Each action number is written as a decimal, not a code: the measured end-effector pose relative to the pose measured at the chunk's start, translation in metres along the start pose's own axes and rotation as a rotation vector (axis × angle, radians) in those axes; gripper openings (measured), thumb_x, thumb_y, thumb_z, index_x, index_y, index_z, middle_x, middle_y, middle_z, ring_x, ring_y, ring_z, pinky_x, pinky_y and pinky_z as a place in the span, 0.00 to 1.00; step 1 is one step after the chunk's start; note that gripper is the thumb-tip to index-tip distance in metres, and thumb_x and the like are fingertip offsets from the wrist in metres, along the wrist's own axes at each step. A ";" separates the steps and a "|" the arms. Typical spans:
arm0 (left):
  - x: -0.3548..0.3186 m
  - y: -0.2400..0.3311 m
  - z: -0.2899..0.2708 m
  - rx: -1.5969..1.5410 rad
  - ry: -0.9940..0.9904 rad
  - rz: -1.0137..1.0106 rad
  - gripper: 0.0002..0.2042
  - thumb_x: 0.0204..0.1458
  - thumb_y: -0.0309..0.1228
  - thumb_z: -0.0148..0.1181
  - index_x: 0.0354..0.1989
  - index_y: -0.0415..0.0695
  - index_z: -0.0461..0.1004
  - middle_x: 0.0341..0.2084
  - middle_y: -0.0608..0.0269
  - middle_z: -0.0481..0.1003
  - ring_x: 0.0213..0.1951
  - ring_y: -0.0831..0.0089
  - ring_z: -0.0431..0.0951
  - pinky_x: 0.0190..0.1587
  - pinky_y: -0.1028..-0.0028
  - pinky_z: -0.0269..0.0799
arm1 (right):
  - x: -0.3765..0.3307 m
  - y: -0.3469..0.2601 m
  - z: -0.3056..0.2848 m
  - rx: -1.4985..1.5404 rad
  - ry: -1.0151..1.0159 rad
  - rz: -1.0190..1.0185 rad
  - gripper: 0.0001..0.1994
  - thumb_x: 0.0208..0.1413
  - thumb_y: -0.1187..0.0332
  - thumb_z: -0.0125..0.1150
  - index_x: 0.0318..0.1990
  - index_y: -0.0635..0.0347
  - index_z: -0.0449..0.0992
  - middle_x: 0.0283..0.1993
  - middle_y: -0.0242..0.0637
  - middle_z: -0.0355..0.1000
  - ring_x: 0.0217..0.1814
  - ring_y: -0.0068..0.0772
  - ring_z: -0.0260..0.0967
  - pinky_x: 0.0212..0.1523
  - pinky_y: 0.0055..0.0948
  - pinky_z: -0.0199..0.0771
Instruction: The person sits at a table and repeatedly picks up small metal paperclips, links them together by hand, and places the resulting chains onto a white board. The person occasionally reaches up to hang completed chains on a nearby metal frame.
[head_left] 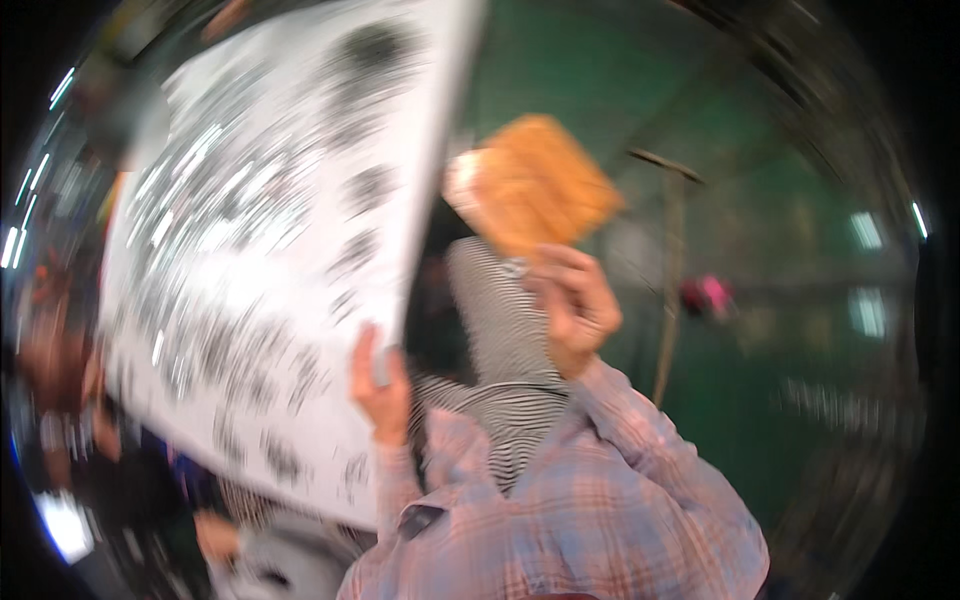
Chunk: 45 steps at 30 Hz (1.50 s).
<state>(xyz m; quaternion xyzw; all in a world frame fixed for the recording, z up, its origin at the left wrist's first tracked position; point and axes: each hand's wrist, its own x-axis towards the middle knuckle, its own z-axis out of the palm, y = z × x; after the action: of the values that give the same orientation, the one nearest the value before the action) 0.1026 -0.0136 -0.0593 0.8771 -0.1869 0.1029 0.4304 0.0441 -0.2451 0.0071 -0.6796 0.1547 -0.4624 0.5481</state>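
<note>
Basically, left hand (pixel 380 385) wide at bench (pixel 414 140) edge; right hand (pixel 578 308) by orange item (pixel 548 185), grip blurred, can't tell; best pinch corner firmly.

Small dark pieces (pixel 370 188) cover a white table (pixel 412 165), blurred to onlookers nearby, crowding its left and middle; others run loosely down the right side below a dark clump (pixel 378 45) at the far end. A pink object (pixel 712 295) and a T-shaped pole (pixel 672 270) dot the green floor (pixel 560 60).
</note>
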 end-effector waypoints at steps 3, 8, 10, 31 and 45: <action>-0.035 0.000 -0.039 0.041 0.021 -0.105 0.18 0.51 0.19 0.59 0.52 0.40 0.77 0.52 0.51 0.76 0.54 0.56 0.77 0.57 0.64 0.70 | -0.018 -0.019 0.063 0.406 -0.295 0.168 0.06 0.58 0.84 0.54 0.41 0.71 0.74 0.50 0.57 0.74 0.29 0.28 0.77 0.26 0.19 0.76; -0.091 0.005 -0.099 0.062 0.209 -0.301 0.17 0.49 0.18 0.59 0.49 0.41 0.78 0.51 0.52 0.77 0.52 0.56 0.78 0.54 0.66 0.72 | -0.056 -0.058 0.122 0.554 -0.613 0.197 0.04 0.59 0.83 0.54 0.40 0.71 0.73 0.49 0.57 0.74 0.29 0.28 0.77 0.27 0.19 0.76; -0.114 0.007 -0.106 0.060 0.308 -0.382 0.17 0.49 0.18 0.59 0.49 0.41 0.78 0.51 0.51 0.77 0.52 0.54 0.77 0.55 0.64 0.72 | -0.073 -0.069 0.129 0.538 -0.736 0.191 0.03 0.58 0.83 0.54 0.39 0.71 0.72 0.48 0.56 0.75 0.30 0.29 0.78 0.27 0.20 0.76; -0.049 -0.016 -0.027 0.367 0.281 -0.419 0.19 0.50 0.25 0.61 0.53 0.43 0.75 0.58 0.51 0.70 0.63 0.50 0.66 0.63 0.58 0.64 | -0.031 0.008 0.102 0.403 -1.289 -0.055 0.07 0.49 0.86 0.61 0.36 0.70 0.74 0.38 0.50 0.78 0.37 0.38 0.79 0.37 0.27 0.79; 0.176 -0.123 0.031 0.277 0.276 -0.239 0.21 0.53 0.28 0.60 0.57 0.45 0.71 0.59 0.53 0.69 0.61 0.55 0.66 0.62 0.62 0.65 | 0.017 0.026 0.112 0.437 -1.439 -0.112 0.09 0.45 0.83 0.66 0.35 0.68 0.77 0.36 0.44 0.80 0.35 0.39 0.80 0.35 0.28 0.79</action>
<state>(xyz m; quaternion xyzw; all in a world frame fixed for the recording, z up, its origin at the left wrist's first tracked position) 0.3149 -0.0113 -0.1062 0.9212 -0.0052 0.1948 0.3367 0.1502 -0.1993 -0.0048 -0.6964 -0.3715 0.0482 0.6121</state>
